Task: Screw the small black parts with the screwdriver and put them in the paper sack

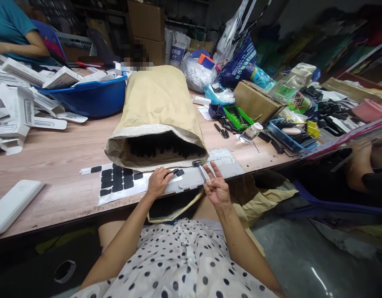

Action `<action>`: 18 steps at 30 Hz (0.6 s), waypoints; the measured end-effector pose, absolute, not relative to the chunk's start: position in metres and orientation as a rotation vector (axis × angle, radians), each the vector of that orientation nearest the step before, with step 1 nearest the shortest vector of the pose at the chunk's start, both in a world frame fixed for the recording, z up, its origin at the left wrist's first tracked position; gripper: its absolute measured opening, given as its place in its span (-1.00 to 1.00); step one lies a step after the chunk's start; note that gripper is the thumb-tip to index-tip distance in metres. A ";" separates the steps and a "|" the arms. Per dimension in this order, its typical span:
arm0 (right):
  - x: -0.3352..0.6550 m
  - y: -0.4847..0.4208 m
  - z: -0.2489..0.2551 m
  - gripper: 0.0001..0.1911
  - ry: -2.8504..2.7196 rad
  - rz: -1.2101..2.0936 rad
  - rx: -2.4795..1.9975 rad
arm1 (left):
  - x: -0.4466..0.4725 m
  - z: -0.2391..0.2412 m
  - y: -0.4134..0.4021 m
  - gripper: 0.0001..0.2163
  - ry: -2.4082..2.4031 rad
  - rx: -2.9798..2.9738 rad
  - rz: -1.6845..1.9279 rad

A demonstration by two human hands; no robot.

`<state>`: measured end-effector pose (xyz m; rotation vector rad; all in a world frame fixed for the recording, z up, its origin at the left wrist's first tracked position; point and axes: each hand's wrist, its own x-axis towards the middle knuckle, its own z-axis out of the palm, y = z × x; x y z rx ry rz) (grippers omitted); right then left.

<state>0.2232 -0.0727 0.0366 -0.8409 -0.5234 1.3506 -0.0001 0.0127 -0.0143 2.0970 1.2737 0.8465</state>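
Observation:
My left hand point(160, 181) is closed in a pinch at the table's front edge, gripping a small black piece point(175, 171) whose exact kind I cannot make out. Close by, my right hand point(218, 188) holds a small hammer-like tool point(202, 170) with a silver shaft and a dark head, two of its fingers raised. Left of my left hand lies a white sheet point(101, 200) bearing rows of black rounded-square stickers point(117, 182). Just behind both hands a tan woven sack point(160, 99) lies with its mouth toward me, many dark pieces inside.
A blue basin point(94, 99) and many white boxes point(23, 111) occupy the left, with a white oblong device point(15, 203) nearer. On the right are a green tray point(239, 117), a clear bottle point(251, 133) and a blue basket point(292, 136). Other people sit at both sides.

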 end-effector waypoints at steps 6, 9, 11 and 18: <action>0.225 -0.078 0.029 -0.34 -0.535 1.409 -0.811 | -0.007 -0.002 -0.025 -0.74 0.999 2.119 0.970; 0.228 -0.084 0.026 -0.46 -0.514 1.449 -0.811 | -0.014 -0.003 -0.062 -0.72 0.959 2.188 0.675; 0.227 -0.088 0.024 -0.53 -0.488 1.467 -0.814 | -0.016 -0.007 -0.080 -0.73 1.119 2.180 0.359; 0.218 -0.095 0.012 -0.57 -0.478 1.523 -0.842 | -0.008 -0.016 -0.078 -0.73 1.668 1.903 -0.325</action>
